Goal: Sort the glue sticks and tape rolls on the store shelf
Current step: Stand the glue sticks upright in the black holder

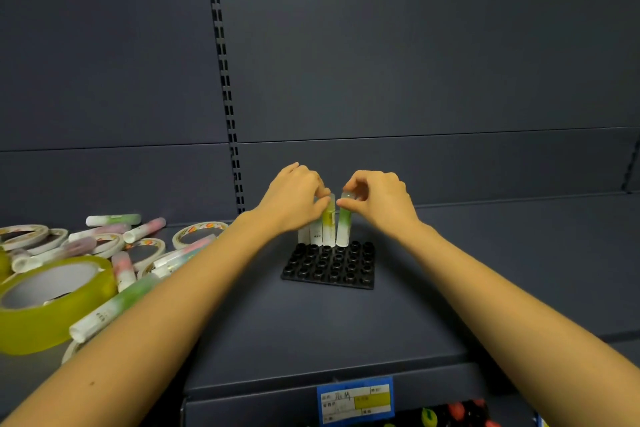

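Head camera shows both hands over the black socket tray (329,267) on the dark shelf (485,270). Left hand (294,199) pinches the top of a yellow-green glue stick (328,225) standing in the tray's back row; right hand (377,199) pinches a green glue stick (343,227) beside it. Left of the tray lie loose glue sticks and tape rolls, including a large yellow tape roll (52,302).

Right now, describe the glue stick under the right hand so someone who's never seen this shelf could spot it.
Find the black holder tray in the middle of the dark shelf. A short row of glue sticks stands upright along its back edge. The one meant is the green glue stick at the right end, pinched at the cap by the right hand; its neighbour, the yellow-green glue stick, is under the left hand.
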The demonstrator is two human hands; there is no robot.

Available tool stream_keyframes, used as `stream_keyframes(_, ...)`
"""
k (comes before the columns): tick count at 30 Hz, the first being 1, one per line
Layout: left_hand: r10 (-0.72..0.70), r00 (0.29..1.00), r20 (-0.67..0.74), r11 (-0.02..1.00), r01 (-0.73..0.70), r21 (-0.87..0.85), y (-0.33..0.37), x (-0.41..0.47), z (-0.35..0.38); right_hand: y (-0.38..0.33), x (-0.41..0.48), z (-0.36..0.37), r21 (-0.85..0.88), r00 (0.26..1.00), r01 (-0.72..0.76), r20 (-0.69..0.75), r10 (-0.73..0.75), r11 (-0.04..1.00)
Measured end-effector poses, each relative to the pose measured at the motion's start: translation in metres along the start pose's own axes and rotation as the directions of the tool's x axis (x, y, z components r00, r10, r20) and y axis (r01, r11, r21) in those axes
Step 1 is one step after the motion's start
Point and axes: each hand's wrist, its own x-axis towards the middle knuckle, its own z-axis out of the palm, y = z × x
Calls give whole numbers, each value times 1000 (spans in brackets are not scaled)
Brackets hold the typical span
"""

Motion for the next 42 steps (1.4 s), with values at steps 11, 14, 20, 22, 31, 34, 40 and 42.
stream_keyframes(11, -155, 987, -38, 988, 154, -14, -24, -15, -27, -19, -2, -4, -362, 986, 165, 29, -166, 917)
stream_keyframes(14, -258, 963, -72, 966, 257, -20, -41, -32, -40, -27, 0, -8, -529, 970, 234, 72, -231, 816)
stream_keyframes(20, -410, 908, -82, 912, 410, -19, -82, -79, -71, -62, -9, 7, -354, 934, 318, -40, -354, 880)
stream_keyframes(22, -450, 890, -73, 893, 450, -12, -95, -95, -81, -81, -11, 21, -232, 952, 300, 10, -306, 925)
stream_keyframes(31, -476, 879, 11, 879, 476, 35, -150, -148, -103, -142, -8, 96, -156, 890, 72, 456, 7, 985)
stream_keyframes(34, -449, 893, 41, 894, 447, 38, -165, -158, -103, -150, -8, 111, -130, 826, -29, 556, 97, 991)
stream_keyframes(40, -354, 932, 84, 935, 350, 59, -182, -169, -95, -165, -11, 126, -153, 811, -97, 561, 167, 984)
stream_keyframes(42, -304, 948, 95, 952, 298, 72, -183, -168, -90, -167, -10, 124, -127, 816, -131, 549, 179, 983)
